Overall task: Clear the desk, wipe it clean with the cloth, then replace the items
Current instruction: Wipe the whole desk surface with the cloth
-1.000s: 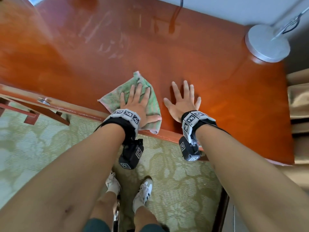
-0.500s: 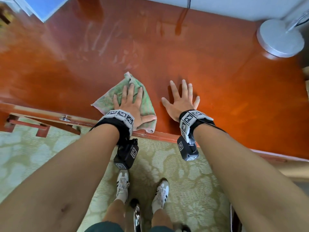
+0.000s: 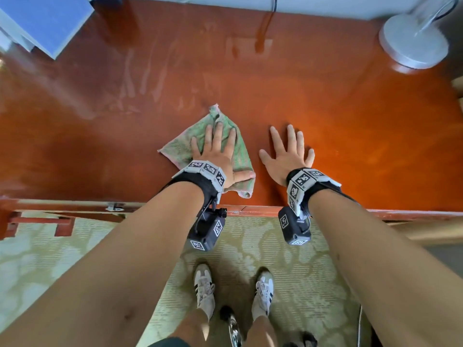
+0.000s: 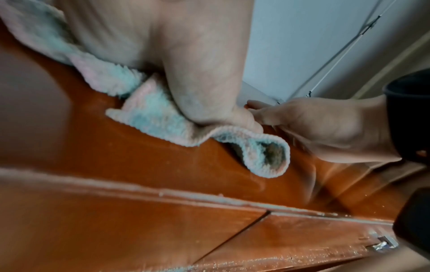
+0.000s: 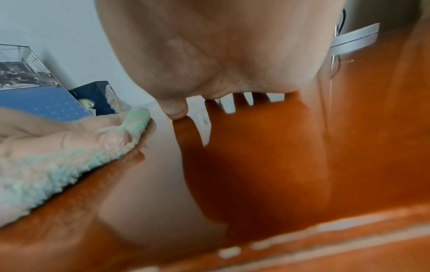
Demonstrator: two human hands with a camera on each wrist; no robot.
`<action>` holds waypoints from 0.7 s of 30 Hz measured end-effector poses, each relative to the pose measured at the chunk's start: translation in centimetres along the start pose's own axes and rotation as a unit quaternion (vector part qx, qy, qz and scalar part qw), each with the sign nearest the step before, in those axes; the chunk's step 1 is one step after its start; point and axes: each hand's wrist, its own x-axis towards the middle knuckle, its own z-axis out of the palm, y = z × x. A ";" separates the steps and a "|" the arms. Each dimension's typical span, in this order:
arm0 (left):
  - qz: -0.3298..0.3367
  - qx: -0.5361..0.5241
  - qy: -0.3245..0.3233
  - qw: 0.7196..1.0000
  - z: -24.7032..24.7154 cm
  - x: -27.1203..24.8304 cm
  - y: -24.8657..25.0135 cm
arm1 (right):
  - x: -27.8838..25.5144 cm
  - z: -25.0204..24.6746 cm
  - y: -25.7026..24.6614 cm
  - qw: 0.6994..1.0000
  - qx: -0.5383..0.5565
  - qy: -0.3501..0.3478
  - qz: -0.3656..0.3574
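Observation:
A green and pink cloth point(image 3: 180, 144) lies flat on the glossy red-brown desk point(image 3: 350, 126) near its front edge. My left hand point(image 3: 215, 149) presses on it with straight, spread fingers, the thumb lying along the cloth's right side. In the left wrist view the cloth point(image 4: 149, 114) bunches under the palm and one corner curls up. My right hand point(image 3: 288, 151) rests flat on the bare desk just to the right of the cloth, fingers spread. The right wrist view shows its palm point(image 5: 209, 55) above the desk with the cloth point(image 5: 46, 174) at the left.
A round grey lamp base point(image 3: 413, 41) stands at the desk's far right corner, with a dark cable point(image 3: 274, 6) down the wall behind. Blue books point(image 3: 45, 21) sit at the far left. Wipe streaks point(image 3: 140, 78) show on the desk. Below the front edge lies patterned carpet point(image 3: 250, 246).
The left hand has slid the cloth a little away from the front edge. The right hand stays flat beside it. The head view has shifted, bringing the blue books in.

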 end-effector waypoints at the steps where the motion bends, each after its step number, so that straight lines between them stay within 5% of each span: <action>1: 0.004 0.002 -0.001 1.000 -0.2 0.3 0.1 | 0.0 0.0 0.0 1.000 -0.007 -0.008 0.002; 13: 0.056 0.013 0.013 0.998 -3.0 4.9 0.1 | 0.1 -0.7 -0.2 0.998 -0.010 -0.056 0.020; 21: 0.005 -0.016 0.040 0.999 -4.4 6.5 -5.5 | 0.2 -0.7 -0.2 0.997 -0.003 -0.069 0.026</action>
